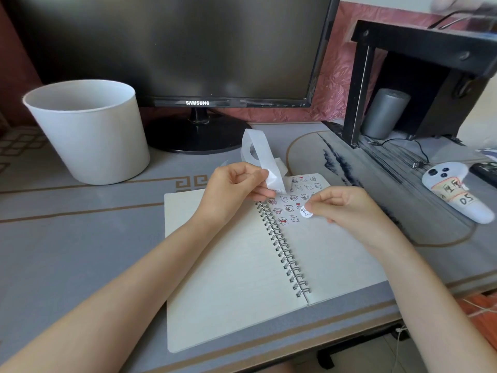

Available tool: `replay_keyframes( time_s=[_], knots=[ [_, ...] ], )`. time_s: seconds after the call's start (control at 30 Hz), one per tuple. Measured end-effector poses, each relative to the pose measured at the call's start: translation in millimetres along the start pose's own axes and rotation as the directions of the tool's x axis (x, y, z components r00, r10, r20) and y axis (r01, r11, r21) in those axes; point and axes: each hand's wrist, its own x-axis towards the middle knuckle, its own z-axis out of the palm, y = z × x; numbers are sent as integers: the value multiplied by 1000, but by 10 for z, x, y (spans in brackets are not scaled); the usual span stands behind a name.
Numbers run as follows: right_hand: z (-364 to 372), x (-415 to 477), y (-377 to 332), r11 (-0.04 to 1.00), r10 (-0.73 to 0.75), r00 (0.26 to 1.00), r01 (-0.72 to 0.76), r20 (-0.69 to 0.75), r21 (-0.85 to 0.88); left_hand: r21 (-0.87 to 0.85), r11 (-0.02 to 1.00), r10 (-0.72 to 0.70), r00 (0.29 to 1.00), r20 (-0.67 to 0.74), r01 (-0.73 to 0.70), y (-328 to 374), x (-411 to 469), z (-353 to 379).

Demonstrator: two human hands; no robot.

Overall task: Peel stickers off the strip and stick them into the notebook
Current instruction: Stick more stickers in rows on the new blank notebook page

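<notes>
An open spiral notebook (242, 267) lies on the desk in front of me. Several small cartoon stickers (291, 203) cover the top of its right page. My left hand (234, 189) pinches the white backing strip (258, 154), which curls up in a loop above the notebook's top edge. My right hand (341, 208) pinches a round white sticker (306, 212) at its fingertips, just above the right page beside the stuck stickers.
A white bucket (88, 130) stands at the back left. A black Samsung monitor (188, 63) stands behind the notebook. To the right are a white controller (454, 192), a black stand (419, 76) with a grey cylinder (384, 114) under it, and cables.
</notes>
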Motion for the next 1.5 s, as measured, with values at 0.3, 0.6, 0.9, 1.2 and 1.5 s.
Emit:
replay_keyframes(
  time_s=[0.3, 0.6, 0.9, 1.2, 1.5],
  knots=[
    [20, 25, 30, 1000, 2, 1000, -2, -8, -12, -6, 1000, -4, 1000, -1, 4, 9, -3, 0],
    [33, 20, 35, 999, -9, 1000, 8, -29, -33, -4, 1000, -12, 1000, -2, 12, -4, 3, -3],
    [52, 23, 47, 998, -38, 998, 35, -46, -60, 5, 1000, -10, 1000, -4, 10, -7, 2, -4],
    [61, 31, 66, 994, -54, 997, 49, -52, -94, 17, 1000, -14, 1000, -9, 14, -2, 0, 1],
    [90, 63, 126, 972, -128, 989, 110, -72, -206, 20, 1000, -9, 1000, -5, 9, 5, -5, -3]
  ],
)
